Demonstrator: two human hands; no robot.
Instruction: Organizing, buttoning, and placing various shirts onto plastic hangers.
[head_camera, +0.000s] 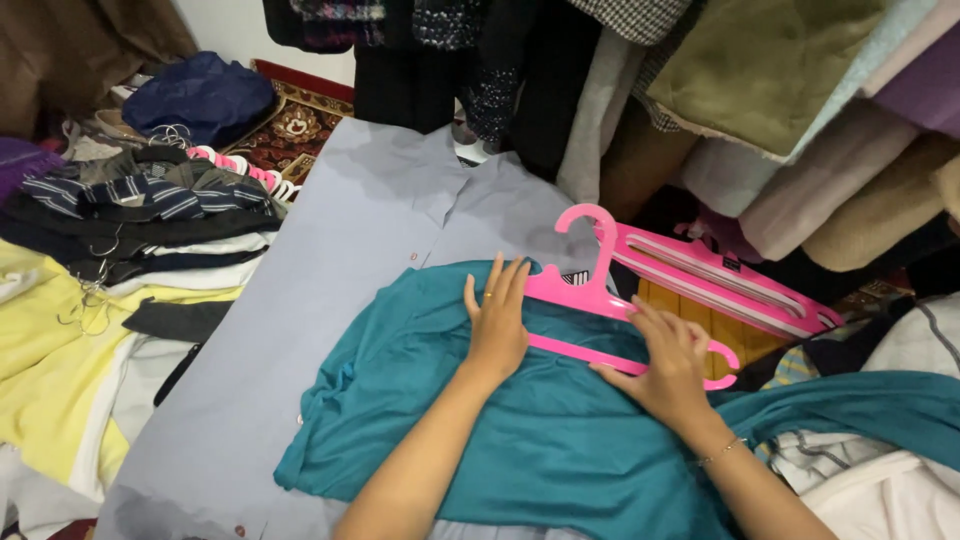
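Observation:
A teal garment (540, 440) lies spread over a pale grey-blue shirt (330, 270). My left hand (495, 320), a ring on one finger, rests flat on the teal cloth near its upper edge, fingers apart. My right hand (665, 360), a thin bracelet at the wrist, lies on a pink plastic hanger (590, 290) whose lower bar runs under the fingers. The hanger's hook points up over the grey shirt. Whether the right fingers grip the bar or only press on it is unclear.
More pink hangers (730, 285) lie to the right. A heap of striped, black and yellow clothes (120, 230) with wire hangers sits at the left. Hanging garments (560, 60) and stacked folded fabrics (820, 120) crowd the back and right. A patterned rug (290, 125) shows behind.

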